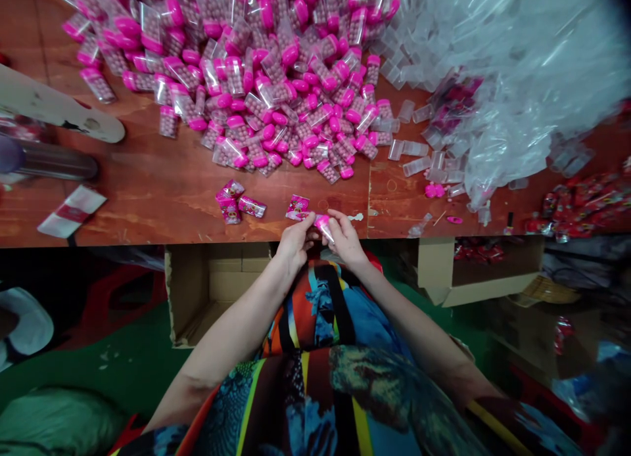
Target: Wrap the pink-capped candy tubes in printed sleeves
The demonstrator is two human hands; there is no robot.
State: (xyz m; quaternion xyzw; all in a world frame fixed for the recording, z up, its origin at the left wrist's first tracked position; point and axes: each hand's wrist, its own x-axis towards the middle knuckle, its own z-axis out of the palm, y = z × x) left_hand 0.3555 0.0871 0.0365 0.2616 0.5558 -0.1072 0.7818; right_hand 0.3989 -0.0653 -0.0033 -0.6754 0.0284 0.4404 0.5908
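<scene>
My left hand (296, 242) and my right hand (345, 240) meet at the near edge of the brown wooden table (162, 186), both pinching one small clear bottle with a pink cap (323, 225). A pink label (297, 207) lies on the table just beyond my left fingers. Three labelled bottles (235, 203) lie a little to the left. A big heap of pink-capped bottles filled with beads (256, 68) covers the far middle of the table.
A mound of clear plastic bags and empty clear bottles (497, 75) fills the far right. An open cardboard box (207, 288) stands under the table's edge by my left arm, another box (473, 272) at the right. A white machine part (54, 104) is at the far left.
</scene>
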